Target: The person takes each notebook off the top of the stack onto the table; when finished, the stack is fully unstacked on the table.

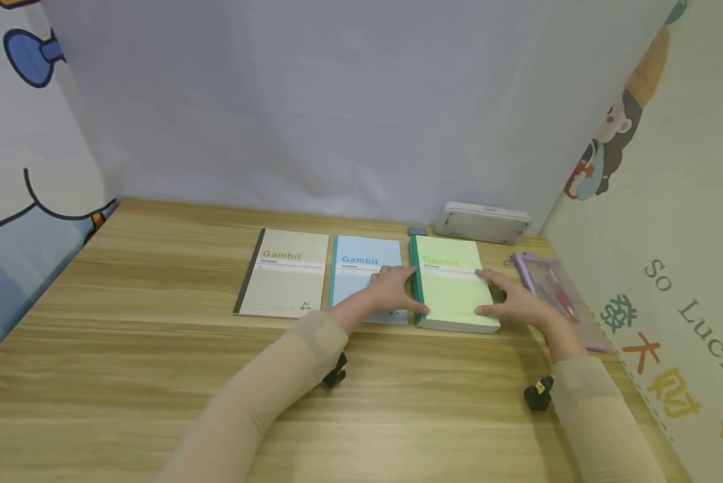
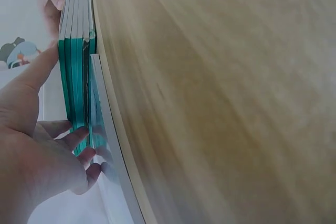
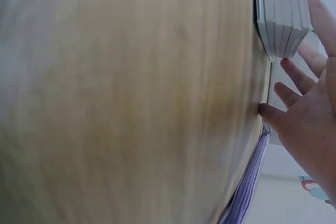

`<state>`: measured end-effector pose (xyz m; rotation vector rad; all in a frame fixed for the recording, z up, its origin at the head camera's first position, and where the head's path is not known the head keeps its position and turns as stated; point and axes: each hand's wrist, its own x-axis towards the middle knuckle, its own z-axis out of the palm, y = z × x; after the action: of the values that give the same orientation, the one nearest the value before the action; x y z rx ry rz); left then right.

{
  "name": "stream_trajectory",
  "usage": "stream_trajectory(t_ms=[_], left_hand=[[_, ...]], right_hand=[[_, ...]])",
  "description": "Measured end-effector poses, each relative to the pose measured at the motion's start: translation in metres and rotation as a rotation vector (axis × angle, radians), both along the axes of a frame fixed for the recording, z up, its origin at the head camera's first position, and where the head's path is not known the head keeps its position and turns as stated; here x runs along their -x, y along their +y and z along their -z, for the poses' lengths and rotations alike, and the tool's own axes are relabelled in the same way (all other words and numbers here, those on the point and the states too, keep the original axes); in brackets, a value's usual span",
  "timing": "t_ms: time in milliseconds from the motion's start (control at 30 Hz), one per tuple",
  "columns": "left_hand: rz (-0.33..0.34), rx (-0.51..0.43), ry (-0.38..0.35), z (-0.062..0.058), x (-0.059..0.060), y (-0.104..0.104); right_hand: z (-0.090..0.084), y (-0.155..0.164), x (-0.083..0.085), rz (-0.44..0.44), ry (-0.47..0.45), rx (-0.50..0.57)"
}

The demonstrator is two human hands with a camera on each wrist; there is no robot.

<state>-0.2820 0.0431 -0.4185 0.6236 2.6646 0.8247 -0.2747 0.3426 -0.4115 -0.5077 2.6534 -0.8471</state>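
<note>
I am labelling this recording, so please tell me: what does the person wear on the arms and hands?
Both arms are covered by snug beige sleeves: left sleeve, right sleeve. A small black device is strapped under each wrist; the right wrist device shows a yellow mark, the left wrist device is plain. The hands are bare.

"Gambit" heads the beige notebook (image 1: pixel 284 274), blue notebook (image 1: pixel 364 272) and green notebook (image 1: pixel 452 282); "So Lucky" marks the wall (image 1: pixel 693 315).
</note>
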Motion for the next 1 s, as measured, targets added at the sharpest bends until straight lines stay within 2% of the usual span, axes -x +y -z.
stream_trajectory(t_ms=[233,467,733,800,1000], left_hand=[[-0.007,-0.038,-0.016,-0.001,0.002,0.000],[-0.024,-0.083,-0.010,-0.002,-0.001,0.001],[0.060,-0.159,0.051,-0.002,-0.007,0.017],[0.055,-0.179,0.050,-0.002,-0.007,0.016],[-0.032,-0.190,-0.008,0.005,-0.004,0.008]], right_hand=[[-0.001,0.000,-0.001,0.020,-0.038,0.046],[0.000,-0.001,-0.002,0.038,-0.016,0.037],[-0.005,-0.008,-0.003,0.066,0.002,0.075],[-0.007,-0.009,-0.002,0.064,0.010,0.089],[-0.008,-0.005,-0.006,0.069,-0.025,0.121]])
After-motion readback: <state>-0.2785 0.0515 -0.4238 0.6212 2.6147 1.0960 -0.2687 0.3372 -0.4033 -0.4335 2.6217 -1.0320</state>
